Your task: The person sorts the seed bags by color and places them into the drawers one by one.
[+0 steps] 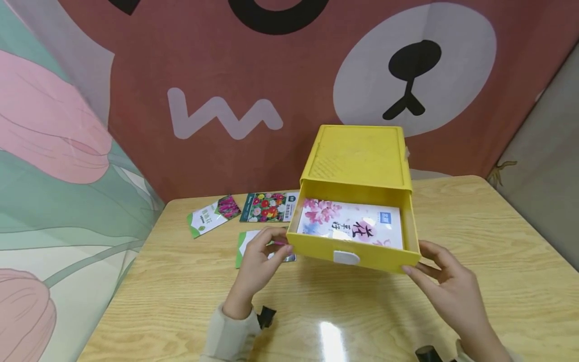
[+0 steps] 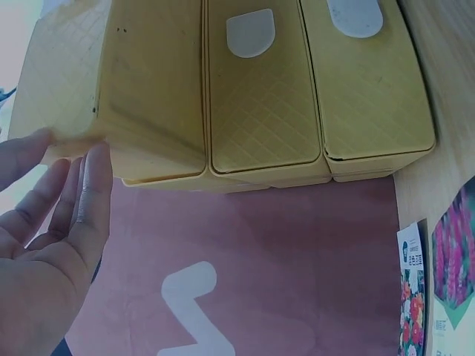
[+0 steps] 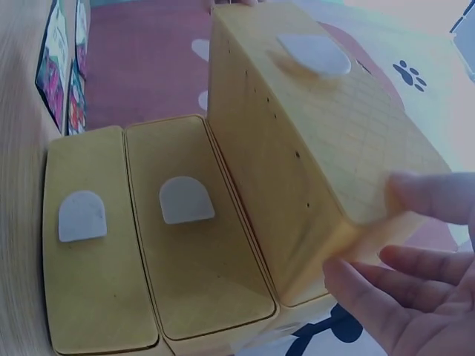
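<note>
A yellow cabinet stands on the table with its top drawer pulled out toward me. In the drawer lies a white packet printed with pink blossoms and dark characters. My left hand pinches the drawer's left front corner, thumb on the front face and fingers along the side. At the right front corner, my right hand pinches in the same way. Both wrist views show two lower drawers, a middle drawer and a bottom drawer, closed, with white tabs.
Left of the cabinet lie a green-edged seed packet, a packet with many-coloured flowers, and another green-edged packet partly behind my left hand. A red cloth with a cartoon bear hangs behind the wooden table.
</note>
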The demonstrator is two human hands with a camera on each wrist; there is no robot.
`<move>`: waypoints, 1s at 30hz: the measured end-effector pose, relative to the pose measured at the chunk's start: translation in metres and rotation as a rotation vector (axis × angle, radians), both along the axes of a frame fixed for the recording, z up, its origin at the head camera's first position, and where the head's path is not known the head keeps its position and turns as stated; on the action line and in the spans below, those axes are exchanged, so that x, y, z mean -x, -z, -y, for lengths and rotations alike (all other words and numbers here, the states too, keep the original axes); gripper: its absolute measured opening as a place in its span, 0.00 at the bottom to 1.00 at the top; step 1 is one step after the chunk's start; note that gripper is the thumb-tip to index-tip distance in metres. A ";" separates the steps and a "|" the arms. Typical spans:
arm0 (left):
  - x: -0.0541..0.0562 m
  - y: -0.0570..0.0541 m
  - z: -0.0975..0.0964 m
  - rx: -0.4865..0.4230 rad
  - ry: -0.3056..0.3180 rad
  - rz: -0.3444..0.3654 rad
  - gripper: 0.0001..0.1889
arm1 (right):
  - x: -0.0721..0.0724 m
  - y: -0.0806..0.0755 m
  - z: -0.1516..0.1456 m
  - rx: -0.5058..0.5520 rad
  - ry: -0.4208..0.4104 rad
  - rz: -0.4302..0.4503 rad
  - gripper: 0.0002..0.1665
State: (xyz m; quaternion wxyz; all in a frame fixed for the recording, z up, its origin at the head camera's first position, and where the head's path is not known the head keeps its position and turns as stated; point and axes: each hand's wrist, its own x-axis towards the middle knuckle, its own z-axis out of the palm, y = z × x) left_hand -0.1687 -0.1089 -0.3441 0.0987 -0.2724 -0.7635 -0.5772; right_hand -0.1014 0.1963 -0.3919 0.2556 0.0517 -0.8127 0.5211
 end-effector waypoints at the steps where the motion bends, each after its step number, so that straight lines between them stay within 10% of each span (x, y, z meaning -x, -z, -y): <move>1: -0.001 -0.003 -0.001 0.005 -0.007 0.002 0.10 | 0.002 0.004 -0.001 -0.003 0.009 0.004 0.30; 12: 0.013 0.006 -0.004 0.045 -0.050 -0.043 0.10 | 0.007 0.000 0.005 0.021 0.016 -0.057 0.30; 23: 0.025 0.008 -0.012 0.068 -0.089 -0.074 0.09 | 0.061 0.088 -0.047 -0.058 0.062 -0.038 0.36; 30: 0.028 0.001 -0.020 0.042 -0.111 -0.042 0.08 | 0.039 0.016 -0.013 0.037 0.012 -0.015 0.29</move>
